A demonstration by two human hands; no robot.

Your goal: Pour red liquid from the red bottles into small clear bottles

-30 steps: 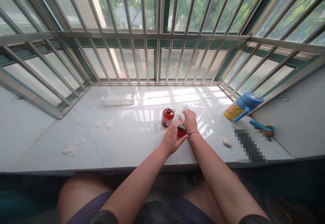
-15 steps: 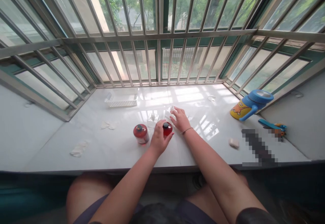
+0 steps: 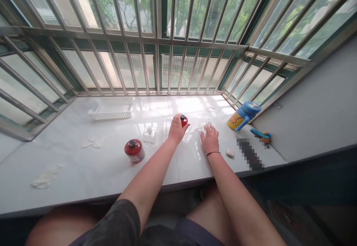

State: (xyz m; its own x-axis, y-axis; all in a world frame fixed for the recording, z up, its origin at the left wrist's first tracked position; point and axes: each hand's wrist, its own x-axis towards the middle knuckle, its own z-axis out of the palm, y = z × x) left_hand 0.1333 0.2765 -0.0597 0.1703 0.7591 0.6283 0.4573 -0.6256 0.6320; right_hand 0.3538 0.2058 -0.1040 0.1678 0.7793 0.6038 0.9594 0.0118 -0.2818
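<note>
My left hand point(image 3: 177, 130) is closed around a small red bottle point(image 3: 184, 121) with a black cap, above the middle of the white counter. My right hand point(image 3: 210, 139) has its fingers curled over a clear, see-through object point(image 3: 207, 124), whose kind I cannot make out; bright glare and my fingers hide part of it. A second red bottle point(image 3: 134, 151), also black-capped, stands upright left of my left forearm. Behind it sits a small clear container point(image 3: 149, 134) with something pale on top.
A white plastic basket point(image 3: 111, 115) lies at the back left. Crumpled white gloves point(image 3: 46, 177) are at the left. On the right are a blue and yellow mug point(image 3: 244, 115), a blue and orange tool point(image 3: 261, 135), and a pale block point(image 3: 230, 153). Metal bars point(image 3: 157, 67) line the window.
My left hand has carried the red bottle forward, away from the other red bottle. My right hand has shifted right with the clear object. The view has turned right.
</note>
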